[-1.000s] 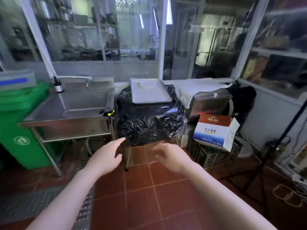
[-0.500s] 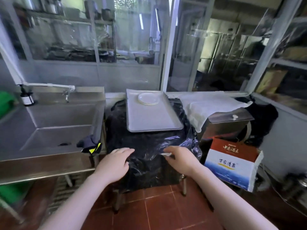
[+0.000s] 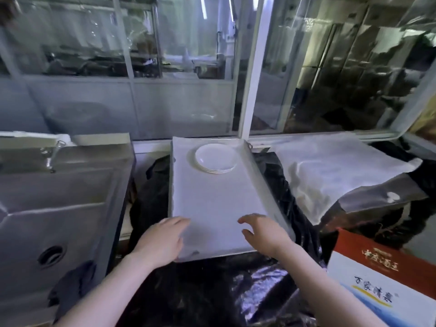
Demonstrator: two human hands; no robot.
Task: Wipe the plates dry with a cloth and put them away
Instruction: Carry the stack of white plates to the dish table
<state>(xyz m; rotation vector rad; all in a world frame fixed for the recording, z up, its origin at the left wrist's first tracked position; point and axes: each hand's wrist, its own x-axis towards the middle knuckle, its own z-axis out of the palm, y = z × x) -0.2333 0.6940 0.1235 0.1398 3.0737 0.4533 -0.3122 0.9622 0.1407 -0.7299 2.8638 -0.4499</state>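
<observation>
A small stack of white plates (image 3: 215, 160) sits at the far end of a long grey tray (image 3: 212, 204), which rests on a stand draped in black plastic (image 3: 207, 293). My left hand (image 3: 162, 239) hovers over the tray's near left corner with fingers relaxed and straight, holding nothing. My right hand (image 3: 264, 232) is over the near right part of the tray, fingers spread and loosely bent, also holding nothing. A white cloth (image 3: 335, 168) lies spread over a metal box to the right of the tray.
A steel sink (image 3: 54, 208) with a tap (image 3: 50, 154) stands at the left, a dark rag (image 3: 70, 286) hanging on its front edge. A red and white carton (image 3: 382, 277) sits at the lower right. Glass partitions (image 3: 188, 67) close off the back.
I have stepped closer to the tray. Both hands moved forward from the black plastic's front up over the tray's near end.
</observation>
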